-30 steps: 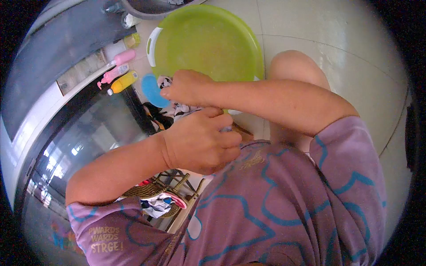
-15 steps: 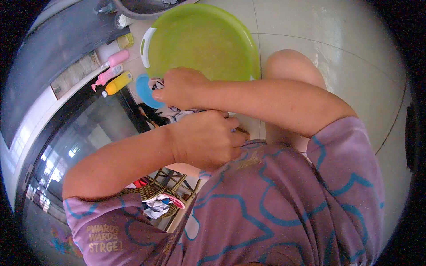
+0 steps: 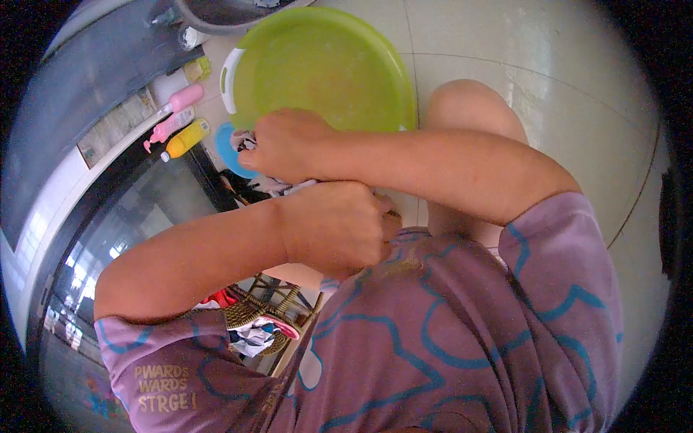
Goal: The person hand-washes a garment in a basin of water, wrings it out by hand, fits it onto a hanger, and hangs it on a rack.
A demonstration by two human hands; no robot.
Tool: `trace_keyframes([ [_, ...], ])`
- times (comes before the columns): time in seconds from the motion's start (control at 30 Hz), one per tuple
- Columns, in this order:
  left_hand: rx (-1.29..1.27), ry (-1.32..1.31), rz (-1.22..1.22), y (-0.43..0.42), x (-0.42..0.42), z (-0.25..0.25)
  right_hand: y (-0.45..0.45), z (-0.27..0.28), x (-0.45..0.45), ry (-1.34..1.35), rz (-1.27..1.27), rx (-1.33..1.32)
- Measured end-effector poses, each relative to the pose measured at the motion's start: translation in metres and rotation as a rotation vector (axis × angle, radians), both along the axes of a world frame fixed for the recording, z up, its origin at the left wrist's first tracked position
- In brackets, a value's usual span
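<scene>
My right hand [image 3: 292, 144] is closed in a fist around a damp-looking white and black patterned cloth [image 3: 245, 141], and a bunched end sticks out past the thumb side. More of the cloth shows below that fist, along the upper edge of my left hand [image 3: 336, 224]. That hand is also curled closed, its back toward me, close to the front of my shirt. Its fingertips and most of what they grip are hidden. My right forearm passes just above the left hand. A large green basin [image 3: 317, 65] stands on the floor beyond both hands.
A small blue bowl [image 3: 229, 148] sits by the basin, near dark cloth [image 3: 249, 191]. To the left are a yellow bottle [image 3: 186, 141], a pink pump bottle [image 3: 172, 124] and another pink bottle [image 3: 185, 97]. A wicker basket [image 3: 249, 312] with clothes stands low at left.
My left hand has rolled slightly, its fingers now turned further out of sight. The right fist still holds the cloth. The view has shifted a little, moving the basin and bottles slightly left.
</scene>
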State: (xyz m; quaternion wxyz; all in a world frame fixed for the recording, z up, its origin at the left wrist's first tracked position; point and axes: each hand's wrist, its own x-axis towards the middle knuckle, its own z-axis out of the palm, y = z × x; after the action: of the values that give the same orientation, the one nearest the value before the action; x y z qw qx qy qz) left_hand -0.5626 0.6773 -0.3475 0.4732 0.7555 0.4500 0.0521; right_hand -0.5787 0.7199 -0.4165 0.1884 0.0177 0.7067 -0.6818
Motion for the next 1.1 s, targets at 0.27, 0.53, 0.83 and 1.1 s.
trace_keyframes([
  [0.27,-0.118,0.028,-0.074,0.013,-0.002,0.008,0.004,0.003,-0.001,0.03,-0.04,0.011],
  [0.53,-0.135,-0.042,-0.107,0.019,-0.002,0.008,0.008,0.006,0.0,0.057,-0.037,-0.008],
  [0.83,-0.151,-0.024,-0.155,0.025,0.003,0.01,0.014,0.011,0.004,0.063,-0.038,-0.02],
  [1.1,-0.216,-0.001,-0.204,0.028,0.006,0.011,0.012,0.015,0.005,0.088,-0.06,-0.02],
])
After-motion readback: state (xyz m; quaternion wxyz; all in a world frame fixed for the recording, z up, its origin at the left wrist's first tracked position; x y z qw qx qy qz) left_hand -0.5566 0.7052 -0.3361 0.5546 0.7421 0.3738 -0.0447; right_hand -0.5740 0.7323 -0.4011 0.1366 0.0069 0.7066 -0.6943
